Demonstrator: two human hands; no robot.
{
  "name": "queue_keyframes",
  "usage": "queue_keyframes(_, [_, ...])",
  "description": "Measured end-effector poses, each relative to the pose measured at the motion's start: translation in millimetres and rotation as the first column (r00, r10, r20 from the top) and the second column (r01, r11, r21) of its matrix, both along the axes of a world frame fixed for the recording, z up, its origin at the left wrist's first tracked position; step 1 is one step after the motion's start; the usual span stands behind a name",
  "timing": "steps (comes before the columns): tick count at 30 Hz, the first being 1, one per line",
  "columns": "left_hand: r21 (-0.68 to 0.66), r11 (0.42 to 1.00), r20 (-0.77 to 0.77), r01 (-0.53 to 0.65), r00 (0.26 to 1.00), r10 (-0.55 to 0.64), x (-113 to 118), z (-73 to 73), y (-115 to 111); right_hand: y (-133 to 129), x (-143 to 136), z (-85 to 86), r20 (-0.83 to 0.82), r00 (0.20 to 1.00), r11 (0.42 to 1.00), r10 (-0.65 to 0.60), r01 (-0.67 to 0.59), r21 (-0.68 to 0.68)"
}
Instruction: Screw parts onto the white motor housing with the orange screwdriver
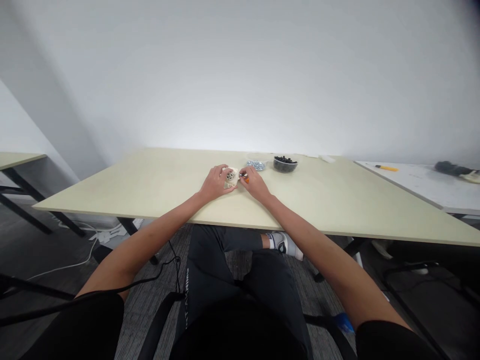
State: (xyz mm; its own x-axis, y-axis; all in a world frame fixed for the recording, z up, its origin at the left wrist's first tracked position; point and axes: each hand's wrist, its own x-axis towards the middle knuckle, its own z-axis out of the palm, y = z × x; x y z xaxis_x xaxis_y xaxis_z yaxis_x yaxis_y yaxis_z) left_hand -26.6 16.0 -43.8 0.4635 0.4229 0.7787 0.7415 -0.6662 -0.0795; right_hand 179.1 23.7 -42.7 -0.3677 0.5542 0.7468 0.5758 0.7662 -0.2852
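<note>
My left hand is closed around the left side of a cream plastic part with a round, dark-slotted centre, on or just above the table. At its right edge, my right hand pinches a small orange-and-black item. Fingers cover most of that item, so its kind cannot be made out. Just beyond my right hand is a clear tub of small silvery pieces. To the right of that stands a clear bowl heaped with small black parts.
White scraps lie near the table's back edge, close to the wall. On the adjoining white table at right are a yellow-handled cutter and a dark object. A black cable hangs at lower left.
</note>
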Motion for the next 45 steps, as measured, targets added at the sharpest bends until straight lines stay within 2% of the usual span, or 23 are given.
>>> queue_keyframes(10, [-0.004, 1.0, 0.007, -0.009, 1.0, 0.009, -0.3, 1.4, -2.2, -1.6, 0.3, 1.5, 0.006, 1.0, 1.0, 0.013, -0.013, -0.016])
queue_keyframes(18, [-0.063, 0.998, 0.005, -0.021, 1.0, 0.021, 0.0, 3.8, -3.6, 1.3, 0.8, -0.6, 0.006, 0.999, 0.998, 0.036, -0.036, -0.052])
queue_keyframes(31, [-0.292, 0.954, 0.057, -0.068, 0.994, 0.088, -2.3, 2.0, -3.0, 1.9, 0.4, -1.9, 0.034, 0.998, 0.989, 0.049, -0.044, -0.139])
queue_keyframes(37, [-0.432, 0.9, 0.109, -0.049, 0.988, 0.106, -4.8, 3.1, -2.3, 1.5, 0.2, -2.6, 0.045, 0.997, 0.984, 0.069, -0.06, -0.167])
queue_keyframes(45, [-0.469, 0.88, 0.188, 0.07, 0.982, 0.022, -8.4, 2.4, 1.4, -1.7, -1.3, -1.7, 0.062, 0.994, 0.978, 0.092, -0.079, -0.192])
